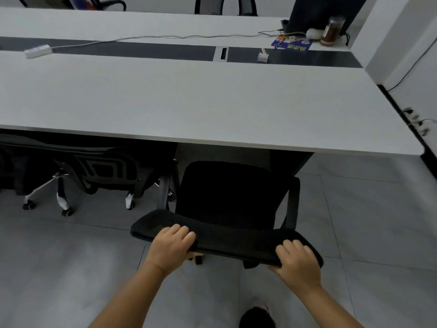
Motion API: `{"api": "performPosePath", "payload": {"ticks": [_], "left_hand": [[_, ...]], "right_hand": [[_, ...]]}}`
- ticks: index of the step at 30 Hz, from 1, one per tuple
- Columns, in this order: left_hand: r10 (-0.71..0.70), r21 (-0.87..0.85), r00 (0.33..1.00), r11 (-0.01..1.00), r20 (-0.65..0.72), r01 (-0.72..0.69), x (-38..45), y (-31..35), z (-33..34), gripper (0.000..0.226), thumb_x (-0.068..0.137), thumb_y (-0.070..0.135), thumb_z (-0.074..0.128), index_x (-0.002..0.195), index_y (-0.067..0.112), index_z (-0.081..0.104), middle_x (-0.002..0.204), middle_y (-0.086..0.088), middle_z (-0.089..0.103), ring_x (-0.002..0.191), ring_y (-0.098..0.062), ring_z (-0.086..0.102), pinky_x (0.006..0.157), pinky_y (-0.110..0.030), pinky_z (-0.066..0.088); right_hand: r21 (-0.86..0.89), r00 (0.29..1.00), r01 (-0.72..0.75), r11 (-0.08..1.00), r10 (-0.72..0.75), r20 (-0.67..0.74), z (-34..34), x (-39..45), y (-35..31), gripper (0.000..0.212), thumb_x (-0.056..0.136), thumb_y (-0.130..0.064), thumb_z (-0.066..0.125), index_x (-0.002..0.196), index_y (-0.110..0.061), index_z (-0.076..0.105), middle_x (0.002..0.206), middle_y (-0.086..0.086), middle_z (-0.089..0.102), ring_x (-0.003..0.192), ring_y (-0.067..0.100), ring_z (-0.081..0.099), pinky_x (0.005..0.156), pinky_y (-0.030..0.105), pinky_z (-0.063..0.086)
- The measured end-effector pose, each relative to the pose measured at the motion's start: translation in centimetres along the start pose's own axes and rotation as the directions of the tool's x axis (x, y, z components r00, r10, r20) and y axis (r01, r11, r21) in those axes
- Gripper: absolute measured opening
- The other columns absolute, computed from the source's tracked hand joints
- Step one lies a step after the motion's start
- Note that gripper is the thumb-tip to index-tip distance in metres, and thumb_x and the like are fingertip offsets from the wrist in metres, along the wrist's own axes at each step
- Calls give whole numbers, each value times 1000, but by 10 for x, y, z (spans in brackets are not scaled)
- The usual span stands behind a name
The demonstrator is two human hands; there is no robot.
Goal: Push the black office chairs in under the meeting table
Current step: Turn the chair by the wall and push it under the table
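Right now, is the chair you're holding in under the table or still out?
Mostly out. Only the front of the chair seat meets the table edge; both hands, left and right, grip its backrest.

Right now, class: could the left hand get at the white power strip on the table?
Probably not: the left hand grips the chair backrest, and the power strip lies far across the table.

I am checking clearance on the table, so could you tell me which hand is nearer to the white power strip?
Left. The left hand grips the chair backrest below the power strip; the right hand grips farther right.
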State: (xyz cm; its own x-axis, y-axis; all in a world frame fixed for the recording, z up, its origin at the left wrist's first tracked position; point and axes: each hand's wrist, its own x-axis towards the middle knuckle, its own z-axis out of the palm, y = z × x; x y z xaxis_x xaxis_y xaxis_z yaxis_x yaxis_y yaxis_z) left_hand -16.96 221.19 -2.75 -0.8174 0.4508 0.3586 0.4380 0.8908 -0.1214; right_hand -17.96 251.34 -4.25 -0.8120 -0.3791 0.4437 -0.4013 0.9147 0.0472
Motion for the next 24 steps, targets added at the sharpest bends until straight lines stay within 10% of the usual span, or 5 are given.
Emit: {"api": "performPosePath", "payload": {"ticks": [5, 9, 19, 24], "left_hand": [[-36, 40, 995, 998, -89, 40, 42, -33, 27, 39, 67, 55, 46, 73, 18, 36, 53, 1, 53, 60, -15, 33, 56, -27, 23], [-38, 54, 999, 998, -38, 40, 78, -47, 39, 57, 52, 55, 73, 73, 17, 35, 52, 0, 54, 58, -17, 41, 57, -28, 22], [14, 44, 998, 999, -68, -11, 175, -96, 82, 39, 69, 55, 40, 73, 16, 35, 52, 0, 53, 63, -15, 27, 56, -28, 22], [28, 61, 999, 998, -45, -26, 217, -105, 101, 48, 66, 58, 59, 72, 17, 34, 51, 3, 52, 58, -16, 39, 55, -27, 22]], "right_hand": [[-26, 1000, 6, 1000, -7, -20, 26, 48, 13, 37, 64, -52, 45, 55, -15, 44, 47, 1, 44, 56, 18, 33, 51, 26, 17], [-10, 1000, 1, 1000, -1, -4, 44, 78, 31, 38, 62, -53, 50, 56, -17, 42, 47, 0, 44, 50, 18, 38, 45, 23, 24], [-14, 1000, -22, 1000, 22, 13, 86, 162, 80, 43, 70, -49, 46, 47, -12, 47, 46, 1, 43, 42, 18, 42, 38, 24, 27], [-5, 999, -20, 1000, 20, -48, 109, 203, 115, 66, 90, -58, 23, 50, -11, 47, 49, 3, 45, 45, 21, 42, 44, 27, 26]]}}
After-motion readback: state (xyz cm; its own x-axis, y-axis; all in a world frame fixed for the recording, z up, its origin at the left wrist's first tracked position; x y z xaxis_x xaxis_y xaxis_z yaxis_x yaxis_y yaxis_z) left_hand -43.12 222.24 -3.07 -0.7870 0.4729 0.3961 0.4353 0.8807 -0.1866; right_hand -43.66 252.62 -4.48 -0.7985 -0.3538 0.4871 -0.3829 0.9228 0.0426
